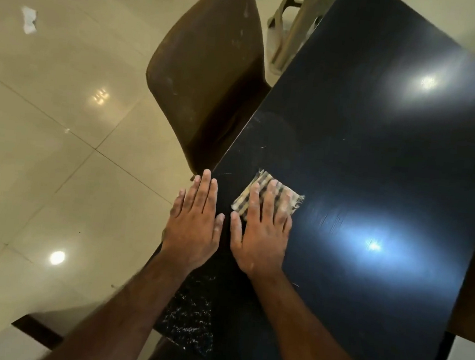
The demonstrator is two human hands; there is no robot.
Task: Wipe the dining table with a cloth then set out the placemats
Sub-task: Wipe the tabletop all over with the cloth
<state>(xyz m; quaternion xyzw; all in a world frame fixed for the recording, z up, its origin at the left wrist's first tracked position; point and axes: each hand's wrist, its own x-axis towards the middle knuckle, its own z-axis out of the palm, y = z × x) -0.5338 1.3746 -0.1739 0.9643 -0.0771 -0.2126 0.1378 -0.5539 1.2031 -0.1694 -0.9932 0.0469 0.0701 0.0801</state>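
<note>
With fingers straight and close together, right hand [260, 231] lies flat, palm down, on the cloth [269, 196]; not gripping, just pressed on top. Fingertips cover the cloth's middle, thumb sits off its near-left corner on bare table. Cloth = small folded square, tan w/ dark stripes, frayed at right edge, lying near the table's left edge, near half of the top.

Left hand [194, 222] also flat, palm down, fingers straight and together, thumb out to the right. It's just left of the right hand, thumbs nearly touching, resting at the table's left edge w/ outer fingers overhanging. Holds nothing.

Table [380, 135] = dark glossy top w/ light glare spots; white specks on the near-left corner, near the forearms. Brown chair [209, 69] tucked against the left edge, beyond the left hand. Beige tiled floor [46, 132] on the left, w/ a white paper scrap [29, 20] far left. Placemats not seen.
</note>
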